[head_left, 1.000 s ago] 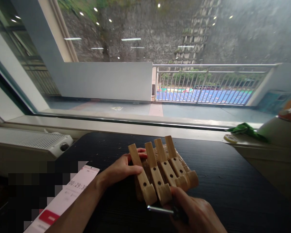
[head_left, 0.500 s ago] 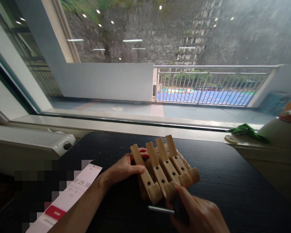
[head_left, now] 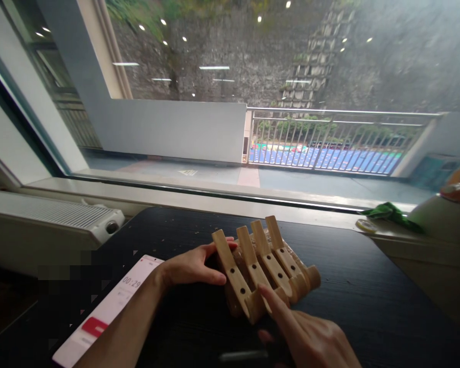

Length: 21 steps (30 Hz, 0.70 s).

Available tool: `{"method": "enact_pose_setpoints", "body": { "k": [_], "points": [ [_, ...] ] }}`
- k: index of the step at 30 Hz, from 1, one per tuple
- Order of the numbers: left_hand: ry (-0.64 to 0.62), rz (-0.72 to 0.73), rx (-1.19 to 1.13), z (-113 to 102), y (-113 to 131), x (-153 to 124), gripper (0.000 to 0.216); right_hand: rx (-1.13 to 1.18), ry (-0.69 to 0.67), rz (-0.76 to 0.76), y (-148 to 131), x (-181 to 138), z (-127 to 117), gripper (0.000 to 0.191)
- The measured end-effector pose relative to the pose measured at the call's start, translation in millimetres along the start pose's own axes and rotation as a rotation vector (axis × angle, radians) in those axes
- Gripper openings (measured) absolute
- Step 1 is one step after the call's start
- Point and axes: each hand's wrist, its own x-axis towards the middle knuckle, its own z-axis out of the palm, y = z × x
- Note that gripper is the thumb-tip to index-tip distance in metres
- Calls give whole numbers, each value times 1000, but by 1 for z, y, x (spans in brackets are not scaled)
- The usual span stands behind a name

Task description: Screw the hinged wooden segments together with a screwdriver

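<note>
A wooden hook rack (head_left: 274,263) lies slanted on the black table, with several pale slats fixed across a backing piece. Dark round screw heads dot the slats, and their near ends curve up into hooks. My left hand (head_left: 191,266) holds the rack's left side, fingers behind the leftmost slat and thumb along its edge. My right hand (head_left: 310,332) has its index finger stretched onto the second slat from the left, near its hook. Its other fingers curl round a screwdriver (head_left: 243,356), whose metal shaft is blurred and points left; the handle is hidden in shadow.
A phone (head_left: 117,301) showing a timer lies left on the black table (head_left: 352,286), partly behind my left forearm. A white radiator (head_left: 61,214) stands at the left. On the windowsill at right are a green cloth (head_left: 387,212), a tape roll (head_left: 366,226) and a white rounded object (head_left: 440,214).
My right index finger has moved left and stretched out onto the second slat. The screwdriver has dropped lower. My left thumb has slid off the leftmost slat's face to its edge.
</note>
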Motion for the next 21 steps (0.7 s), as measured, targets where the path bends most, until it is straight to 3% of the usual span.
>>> {"method": "enact_pose_setpoints", "body": {
  "k": [4,12,17,21],
  "points": [
    [-4,-31,149,0,4,-3,81,-93,55,-9,-2,8,2,36],
    [41,-38,179,4,5,-2,81,-104,89,-56,-7,11,4,35],
    [54,-49,170,7,9,-2,80,-60,21,-3,-7,3,7,35],
    [67,-73,159,11,12,-2,81,-93,-30,49,-4,-2,5,24]
  ]
}}
